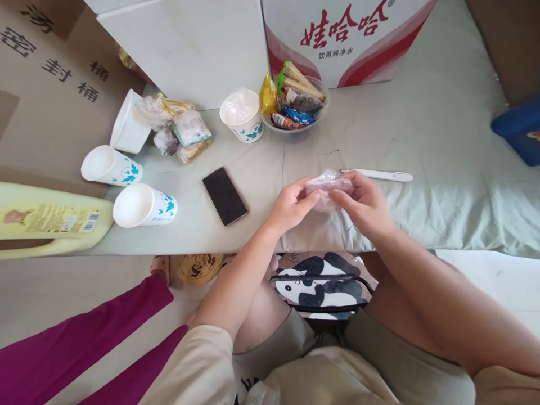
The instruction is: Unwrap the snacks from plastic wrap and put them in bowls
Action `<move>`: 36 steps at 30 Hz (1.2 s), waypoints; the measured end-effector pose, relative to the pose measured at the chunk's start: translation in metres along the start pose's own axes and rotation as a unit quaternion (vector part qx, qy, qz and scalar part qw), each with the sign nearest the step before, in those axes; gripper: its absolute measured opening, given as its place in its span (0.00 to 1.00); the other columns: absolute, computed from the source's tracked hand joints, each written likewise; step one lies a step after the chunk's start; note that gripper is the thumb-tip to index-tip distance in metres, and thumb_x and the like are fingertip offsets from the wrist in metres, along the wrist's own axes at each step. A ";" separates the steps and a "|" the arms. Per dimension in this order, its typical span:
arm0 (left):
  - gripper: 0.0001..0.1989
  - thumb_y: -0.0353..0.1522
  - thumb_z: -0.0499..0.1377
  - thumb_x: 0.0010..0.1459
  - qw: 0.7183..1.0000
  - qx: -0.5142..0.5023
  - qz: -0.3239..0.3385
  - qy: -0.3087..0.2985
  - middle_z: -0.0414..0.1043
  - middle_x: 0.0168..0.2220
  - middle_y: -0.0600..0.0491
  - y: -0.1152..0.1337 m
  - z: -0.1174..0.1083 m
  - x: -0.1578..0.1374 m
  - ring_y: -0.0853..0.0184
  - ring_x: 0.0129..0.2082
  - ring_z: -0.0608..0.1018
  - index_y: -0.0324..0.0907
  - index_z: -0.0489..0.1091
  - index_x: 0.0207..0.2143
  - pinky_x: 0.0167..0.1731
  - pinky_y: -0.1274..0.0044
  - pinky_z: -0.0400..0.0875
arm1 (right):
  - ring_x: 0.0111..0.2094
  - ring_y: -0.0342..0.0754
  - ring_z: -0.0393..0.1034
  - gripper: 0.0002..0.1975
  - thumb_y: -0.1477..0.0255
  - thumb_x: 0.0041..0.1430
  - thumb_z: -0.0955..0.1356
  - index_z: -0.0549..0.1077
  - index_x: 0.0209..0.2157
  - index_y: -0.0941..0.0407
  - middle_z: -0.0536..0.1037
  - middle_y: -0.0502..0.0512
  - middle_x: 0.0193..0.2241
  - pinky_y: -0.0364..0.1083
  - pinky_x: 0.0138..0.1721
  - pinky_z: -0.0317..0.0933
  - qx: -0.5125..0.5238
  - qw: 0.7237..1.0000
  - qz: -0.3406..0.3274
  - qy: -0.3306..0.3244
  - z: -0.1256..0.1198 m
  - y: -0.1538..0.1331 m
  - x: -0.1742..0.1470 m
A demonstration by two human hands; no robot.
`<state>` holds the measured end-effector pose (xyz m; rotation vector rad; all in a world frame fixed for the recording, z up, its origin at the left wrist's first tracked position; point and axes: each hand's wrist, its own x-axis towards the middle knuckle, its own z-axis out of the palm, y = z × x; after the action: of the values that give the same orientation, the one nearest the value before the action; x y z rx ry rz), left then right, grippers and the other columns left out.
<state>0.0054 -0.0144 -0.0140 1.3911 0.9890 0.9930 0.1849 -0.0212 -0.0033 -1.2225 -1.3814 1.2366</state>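
Hands [295, 202] [366, 199] pinch crinkled translucent plastic [328, 184]; smooth, slim white tool [382, 175] nearby

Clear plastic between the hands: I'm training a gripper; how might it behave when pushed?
The clear plastic looks floppy, since it wrinkles between the left hand and right hand. Its sheen suggests it may slip. Looking thin, it's probably light.

Pale floor [93, 275] below a cloth-covered table [413, 135], grey-green (and rather wrinkly at right).
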 end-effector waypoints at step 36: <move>0.14 0.35 0.63 0.51 0.802 0.560 -0.203 0.044 0.76 0.33 0.45 0.081 -0.197 0.182 0.58 0.39 0.79 0.37 0.78 0.39 0.40 0.67 0.74 | 0.22 0.42 0.58 0.08 0.65 0.58 0.64 0.68 0.30 0.54 0.68 0.48 0.21 0.43 0.25 0.53 -0.119 0.979 0.056 -0.156 0.001 0.002 0.009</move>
<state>-0.1254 0.2145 0.0809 1.9118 2.0181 0.0468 0.1835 -0.0124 -0.0058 -1.3244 -1.7510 1.4187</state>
